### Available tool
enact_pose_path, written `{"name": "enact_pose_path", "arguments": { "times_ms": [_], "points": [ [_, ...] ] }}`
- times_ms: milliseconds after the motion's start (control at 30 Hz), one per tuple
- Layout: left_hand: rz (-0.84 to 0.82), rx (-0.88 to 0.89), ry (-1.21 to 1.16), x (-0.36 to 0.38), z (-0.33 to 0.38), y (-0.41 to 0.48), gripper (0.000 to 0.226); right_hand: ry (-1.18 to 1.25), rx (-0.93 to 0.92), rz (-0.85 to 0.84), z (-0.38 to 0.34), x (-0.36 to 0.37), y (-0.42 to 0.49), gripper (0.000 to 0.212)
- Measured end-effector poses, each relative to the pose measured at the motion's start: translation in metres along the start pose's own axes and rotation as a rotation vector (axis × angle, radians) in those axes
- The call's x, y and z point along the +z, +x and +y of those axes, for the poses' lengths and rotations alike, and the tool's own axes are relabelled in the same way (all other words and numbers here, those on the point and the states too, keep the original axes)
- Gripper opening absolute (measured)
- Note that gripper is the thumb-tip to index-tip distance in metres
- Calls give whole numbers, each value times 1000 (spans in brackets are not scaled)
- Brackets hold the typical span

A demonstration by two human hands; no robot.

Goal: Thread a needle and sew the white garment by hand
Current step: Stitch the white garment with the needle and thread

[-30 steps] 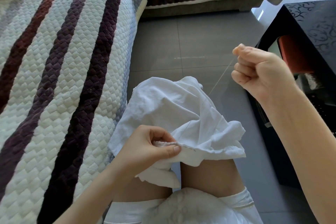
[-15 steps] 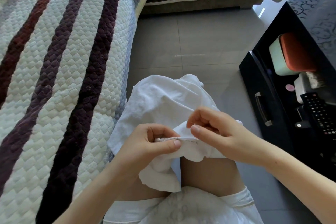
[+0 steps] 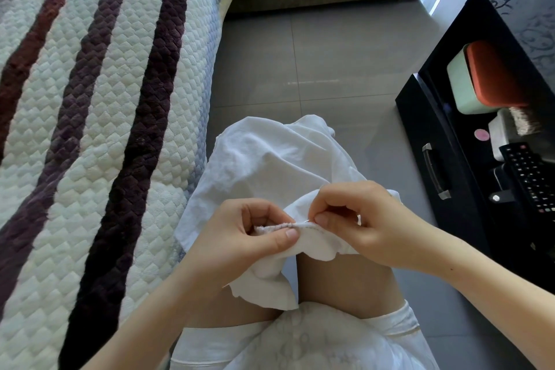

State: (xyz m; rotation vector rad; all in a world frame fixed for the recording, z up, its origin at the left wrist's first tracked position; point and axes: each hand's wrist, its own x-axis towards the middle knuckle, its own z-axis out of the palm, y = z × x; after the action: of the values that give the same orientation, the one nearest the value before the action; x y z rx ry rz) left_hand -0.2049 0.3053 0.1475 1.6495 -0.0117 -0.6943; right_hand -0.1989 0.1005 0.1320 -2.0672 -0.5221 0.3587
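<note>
Stitch placement.
Our left hand (image 3: 249, 237) pinches the white garment (image 3: 270, 165), right hand (image 3: 369, 225) the needle (image 3: 306, 222) — we hold it taut.

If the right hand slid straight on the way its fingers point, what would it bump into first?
Probably the left hand, close by. The right hand, pinching what looks like a needle, points left along the folded edge of the white garment, and the left hand's thumb pinches that same edge just ahead.
</note>
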Motion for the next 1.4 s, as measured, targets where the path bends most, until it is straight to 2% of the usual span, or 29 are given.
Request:
{"name": "enact_pose_path", "arguments": {
  "times_ms": [300, 600, 1000, 1400],
  "points": [
    [-17, 5, -31, -2, 0, 1, 23, 77, 19, -24, 0, 1, 2, 16],
    [-107, -30, -132, -4, 0, 2, 20, 320, 79, -104, -4, 1, 6, 15],
    [-182, -102, -129, -2, -2, 4, 20, 340, 72, -231, -7, -5, 11, 24],
    [-218, -71, -160, -2, -1, 4, 23, 452, 117, -285, -1, -9, 10, 21]
  ]
}}
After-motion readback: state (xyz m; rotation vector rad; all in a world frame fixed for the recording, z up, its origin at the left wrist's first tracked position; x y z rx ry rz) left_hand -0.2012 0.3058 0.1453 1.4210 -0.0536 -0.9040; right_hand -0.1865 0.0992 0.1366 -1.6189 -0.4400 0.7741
